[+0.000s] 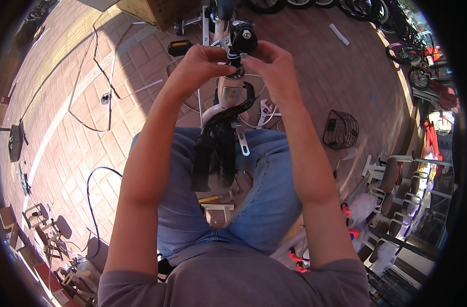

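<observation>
A small white bicycle [228, 92] stands between my knees, with a black handlebar [228, 118] hanging down from it beside the dark wheel [225, 153]. My left hand [205, 61] is closed at the left of a dark fitting at the end of the white tube, thumb and fingers bent toward it. From the other side my right hand [272, 64] pinches at the same fitting, its thumb by a small silver piece. Just beyond my fingertips sits a black rounded part [243, 37] with a silver bolt. The exact finger contacts are partly hidden.
On the brick paving by my right knee lies a wrench [265, 110]. A black wire basket [341, 129] is farther right. A yellow-handled tool [210, 198] rests between my legs. A cardboard box [159, 13] stands ahead, and bicycles [366, 10] line the far right.
</observation>
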Tool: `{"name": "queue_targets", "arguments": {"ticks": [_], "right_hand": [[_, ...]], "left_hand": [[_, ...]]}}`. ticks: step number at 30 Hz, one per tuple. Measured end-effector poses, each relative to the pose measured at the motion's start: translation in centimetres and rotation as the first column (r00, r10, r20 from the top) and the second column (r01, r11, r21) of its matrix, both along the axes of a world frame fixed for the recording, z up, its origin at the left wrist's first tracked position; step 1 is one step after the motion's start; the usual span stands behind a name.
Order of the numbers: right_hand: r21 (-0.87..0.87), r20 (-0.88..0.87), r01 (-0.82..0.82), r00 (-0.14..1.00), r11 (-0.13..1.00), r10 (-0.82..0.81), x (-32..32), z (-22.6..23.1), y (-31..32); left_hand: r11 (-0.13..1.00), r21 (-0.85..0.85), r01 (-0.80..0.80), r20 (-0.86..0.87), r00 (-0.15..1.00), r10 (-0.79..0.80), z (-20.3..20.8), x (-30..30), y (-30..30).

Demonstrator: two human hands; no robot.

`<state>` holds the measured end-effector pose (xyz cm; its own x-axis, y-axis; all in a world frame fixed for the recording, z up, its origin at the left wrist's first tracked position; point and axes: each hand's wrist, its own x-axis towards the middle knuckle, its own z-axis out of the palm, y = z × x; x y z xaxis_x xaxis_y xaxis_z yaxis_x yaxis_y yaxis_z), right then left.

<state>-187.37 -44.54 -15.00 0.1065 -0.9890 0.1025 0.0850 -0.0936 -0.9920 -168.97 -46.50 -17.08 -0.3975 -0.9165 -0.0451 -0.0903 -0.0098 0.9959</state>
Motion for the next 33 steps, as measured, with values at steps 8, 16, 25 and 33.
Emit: {"name": "queue_targets", "arguments": {"ticks": [8,16,25,33], "right_hand": [[0.02,0.002,-0.02,1.0,1.0,0.02,-0.1,0.3,0.1],[0.004,0.015,-0.04,0.999,0.999,0.04,-0.1,0.3,0.0],[-0.006,-0.009,-0.019,1.0,1.0,0.019,-0.2,0.0,-0.1],[-0.036,0.008,-0.066,0.998,0.997,0.067,0.0,-0.3,-0.2]], "left_hand": [[0.999,-0.046,0.024,0.051,0.998,-0.022,0.2,0.2,-0.1],[0.991,0.029,0.129,-0.023,0.992,-0.128,0.5,0.7,-0.8],[0.992,-0.041,0.12,0.094,0.989,-0.116,0.5,0.4,-1.2],[0.981,-0.006,0.195,-0.03,0.98,-0.195,0.6,1.0,-1.3]]}}
